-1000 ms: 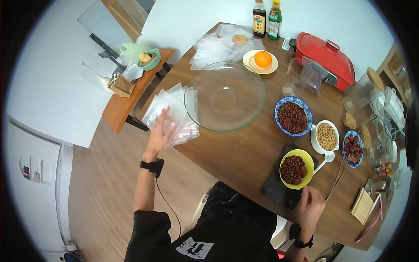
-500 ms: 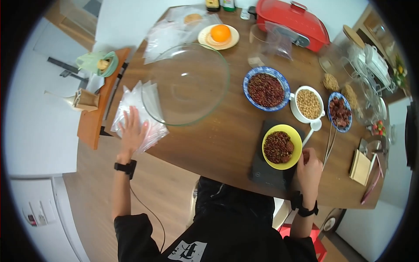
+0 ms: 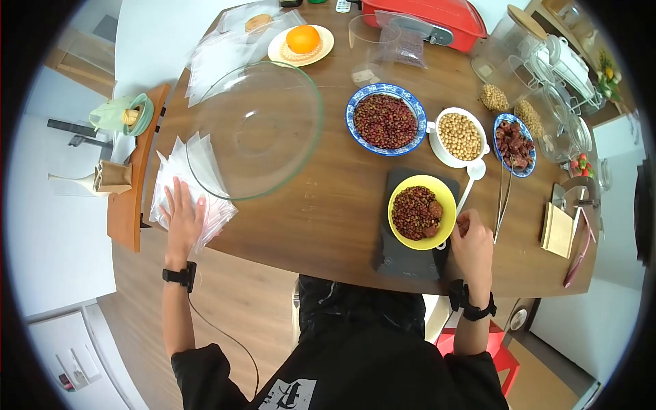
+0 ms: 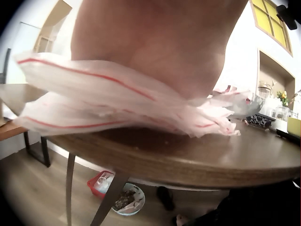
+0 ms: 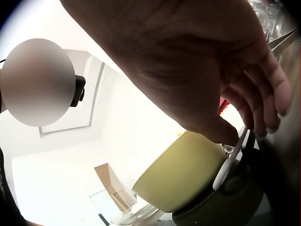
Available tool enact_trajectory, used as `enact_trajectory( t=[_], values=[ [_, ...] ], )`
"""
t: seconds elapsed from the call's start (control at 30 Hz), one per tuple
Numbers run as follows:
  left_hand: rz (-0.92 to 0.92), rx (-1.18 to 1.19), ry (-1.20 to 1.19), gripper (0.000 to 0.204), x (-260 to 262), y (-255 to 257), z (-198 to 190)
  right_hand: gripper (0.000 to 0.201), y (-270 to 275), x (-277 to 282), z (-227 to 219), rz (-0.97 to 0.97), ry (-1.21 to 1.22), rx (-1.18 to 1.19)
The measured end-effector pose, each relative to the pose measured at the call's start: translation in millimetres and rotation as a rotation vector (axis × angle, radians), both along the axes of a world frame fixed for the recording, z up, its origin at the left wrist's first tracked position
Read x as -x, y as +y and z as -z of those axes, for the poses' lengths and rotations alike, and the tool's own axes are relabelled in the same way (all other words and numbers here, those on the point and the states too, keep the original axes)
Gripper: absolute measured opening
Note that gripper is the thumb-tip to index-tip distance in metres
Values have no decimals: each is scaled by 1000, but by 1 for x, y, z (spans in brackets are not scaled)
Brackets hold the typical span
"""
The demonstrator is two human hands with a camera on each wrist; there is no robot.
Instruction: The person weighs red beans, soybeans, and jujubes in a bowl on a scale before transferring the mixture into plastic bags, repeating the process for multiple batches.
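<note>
The left hand (image 3: 182,222) lies with spread fingers on a stack of clear plastic bags (image 3: 208,160) at the table's left edge; in the left wrist view the bags (image 4: 94,87), with red seal lines, show under the palm. Beside the yellow bowl (image 3: 447,198) of dark red beans, on a black scale (image 3: 410,263), the right hand (image 3: 474,249) pinches the handle end of a white spoon (image 3: 469,186). In the right wrist view the spoon's handle (image 5: 224,173) runs between thumb and forefinger, next to the yellow bowl (image 5: 183,169).
A large glass bowl (image 3: 256,184) stands right of the bags. Behind the scale are a blue-rimmed bowl of red beans (image 3: 385,121), a white cup of pale beans (image 3: 459,137) and a small dish of dark pieces (image 3: 514,145). Tongs (image 3: 503,205) lie to the right.
The left hand has come down flat onto the bags. The right hand has moved up to the spoon's handle. The head view has shifted, so the tabletop sits further left and higher.
</note>
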State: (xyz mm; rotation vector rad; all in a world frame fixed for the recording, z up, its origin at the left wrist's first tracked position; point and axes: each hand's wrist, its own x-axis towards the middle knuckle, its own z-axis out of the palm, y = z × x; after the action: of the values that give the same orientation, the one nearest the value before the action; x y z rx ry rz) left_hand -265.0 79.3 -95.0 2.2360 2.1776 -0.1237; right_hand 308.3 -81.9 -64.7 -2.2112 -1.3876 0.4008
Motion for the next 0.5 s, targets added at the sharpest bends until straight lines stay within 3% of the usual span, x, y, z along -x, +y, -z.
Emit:
enact_trajectory(
  t=[0.17, 0.37, 0.5],
  values=[
    [101, -299, -26, 80, -8, 1, -8, 17, -13, -9, -4, 5, 19, 9],
    [139, -133, -50, 73, -12, 10, -2, 14, -17, -15, -13, -10, 80, -118],
    [126, -70, -16, 67, -15, 11, -8, 15, -15, -44, -8, 55, -134, -164]
  ],
)
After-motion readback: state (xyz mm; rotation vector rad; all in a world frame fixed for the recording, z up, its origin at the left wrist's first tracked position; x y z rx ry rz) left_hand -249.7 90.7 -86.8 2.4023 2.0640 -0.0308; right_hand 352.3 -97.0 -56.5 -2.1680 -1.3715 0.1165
